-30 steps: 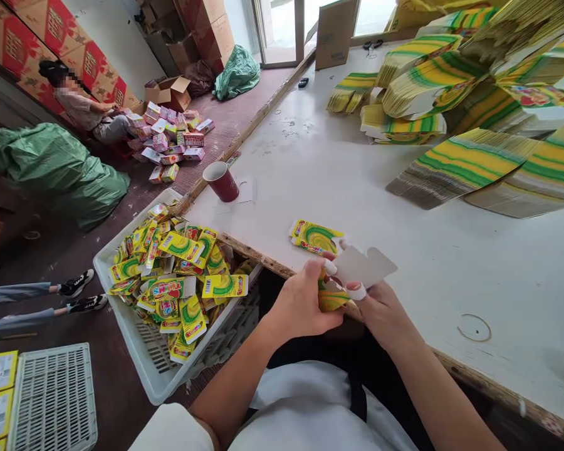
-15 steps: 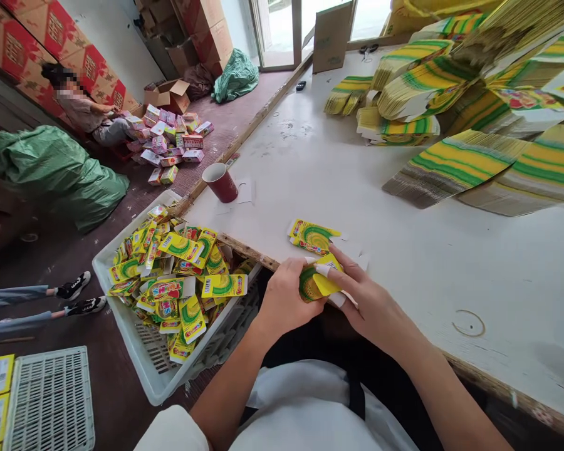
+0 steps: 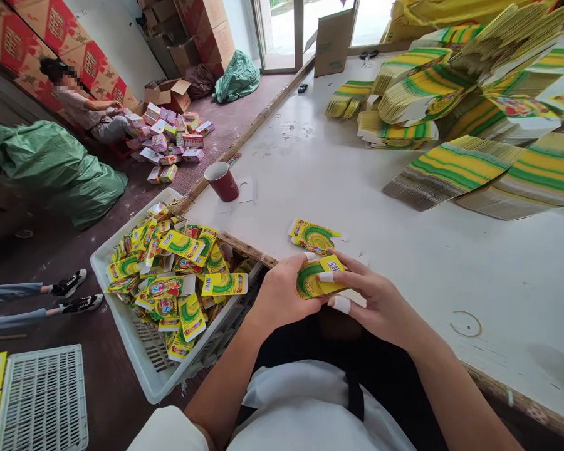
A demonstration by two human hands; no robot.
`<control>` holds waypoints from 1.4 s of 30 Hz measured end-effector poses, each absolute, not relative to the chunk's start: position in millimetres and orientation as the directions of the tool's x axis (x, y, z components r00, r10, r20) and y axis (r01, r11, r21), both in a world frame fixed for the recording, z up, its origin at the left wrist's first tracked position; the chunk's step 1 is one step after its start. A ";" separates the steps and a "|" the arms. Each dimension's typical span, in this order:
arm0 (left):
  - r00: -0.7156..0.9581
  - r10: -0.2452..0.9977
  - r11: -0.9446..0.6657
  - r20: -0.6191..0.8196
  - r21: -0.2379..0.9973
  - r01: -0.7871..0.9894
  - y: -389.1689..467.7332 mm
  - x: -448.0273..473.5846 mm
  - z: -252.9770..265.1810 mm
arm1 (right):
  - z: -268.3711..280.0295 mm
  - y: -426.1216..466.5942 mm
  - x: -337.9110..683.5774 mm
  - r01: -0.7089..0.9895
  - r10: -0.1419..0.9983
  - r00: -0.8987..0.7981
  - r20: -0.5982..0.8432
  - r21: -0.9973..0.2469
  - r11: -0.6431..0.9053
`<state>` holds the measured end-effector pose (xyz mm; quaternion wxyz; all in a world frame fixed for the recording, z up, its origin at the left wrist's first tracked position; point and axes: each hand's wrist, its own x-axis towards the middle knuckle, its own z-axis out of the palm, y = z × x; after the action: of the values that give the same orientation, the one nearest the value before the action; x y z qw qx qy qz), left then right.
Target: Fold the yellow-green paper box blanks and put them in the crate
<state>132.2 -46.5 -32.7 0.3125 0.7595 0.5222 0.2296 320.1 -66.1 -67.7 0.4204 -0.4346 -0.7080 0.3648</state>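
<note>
A small yellow-and-green cardboard box (image 3: 316, 280) is held low over the table's near edge, its broad printed face up. My left hand (image 3: 282, 289) is closed around the box's left end, thumb along the far side. At the right end, my right hand (image 3: 369, 294) grips it with the fingertips, some wrapped in white tape; the thumb is partly apart below. Just beyond lies another flattened yellow-and-green box (image 3: 314, 237) on the white table (image 3: 282, 181). The underside of the held box is hidden.
Left of my hands, a white plastic crate (image 3: 138, 363) holds many similar boxes. A dark red cup (image 3: 223, 183) stands near the table edge. Stacks of striped cartons (image 3: 460, 169) cover the far right. Another person (image 3: 87, 103) sits on the floor beside a pile of small boxes (image 3: 172, 141).
The box's right end, bent up between my fingers before, now lies flat in line with the rest. My right hand has shifted slightly right and its thumb has come away.
</note>
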 end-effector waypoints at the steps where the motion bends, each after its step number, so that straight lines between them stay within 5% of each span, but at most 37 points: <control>1: 0.346 0.938 -0.248 0.014 0.723 0.645 -47.3 132.0 -33.5 | -68.2 -66.2 317.5 0.272 0.933 -0.264 0.244 -0.909 0.315; 7: 0.237 0.971 -0.096 -0.006 0.905 0.415 -39.2 116.7 -41.1 | -71.6 -55.4 304.1 0.272 0.991 -0.110 0.076 -0.957 0.104; 9: -0.033 0.994 -0.099 0.106 0.978 0.181 -26.8 94.8 -40.1 | -75.9 -45.1 305.6 0.365 0.995 -0.026 0.092 -0.926 0.095; 11: -0.495 0.841 -0.256 0.220 0.967 -0.004 -12.3 64.5 -37.1 | -81.7 -33.6 308.1 0.531 0.992 0.055 0.115 -0.845 0.068; 14: -0.698 0.714 -0.222 0.055 0.963 -0.152 2.1 23.5 -35.9 | -90.1 -19.9 306.9 0.783 0.989 0.076 0.128 -0.622 0.020; 18: -0.730 0.679 -0.095 -0.082 0.976 -0.198 -0.3 23.4 -48.4 | -97.0 -13.0 297.7 0.879 0.993 0.018 0.121 -0.476 0.042; 24: -0.606 0.795 -0.182 -0.018 0.946 -0.267 -19.4 93.3 -57.0 | -98.0 -16.1 299.6 0.799 0.987 0.087 0.135 -0.601 0.012; 28: -0.300 0.954 -0.087 -0.028 0.928 -0.363 -34.1 125.1 -56.5 | -80.7 -32.0 294.7 0.313 0.991 0.125 0.055 -0.950 0.013; 31: -0.109 0.994 -0.036 -0.004 0.931 -0.364 -43.0 143.9 -51.0 | -59.5 -51.7 280.7 -0.035 0.997 -0.058 0.046 -0.998 0.044; 34: -0.117 0.993 -0.012 -0.030 0.941 -0.338 -44.9 157.8 -38.7 | -43.2 -69.1 265.5 -0.195 0.965 -0.258 0.042 -0.981 -0.009; 38: -0.252 0.967 -0.072 -0.036 0.911 -0.407 -39.3 163.2 -31.4 | -40.1 -77.2 257.7 -0.153 0.955 -0.297 0.027 -0.988 -0.019; 42: -0.211 0.977 -0.076 -0.021 0.896 -0.438 -38.5 159.4 -43.3 | -48.3 -71.6 266.3 -0.007 0.982 -0.185 0.040 -0.999 0.039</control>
<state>159.4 -38.5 -43.3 0.5381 0.3243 0.4155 0.6578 266.3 -71.6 -48.3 0.4619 -0.4404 -0.5533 0.5353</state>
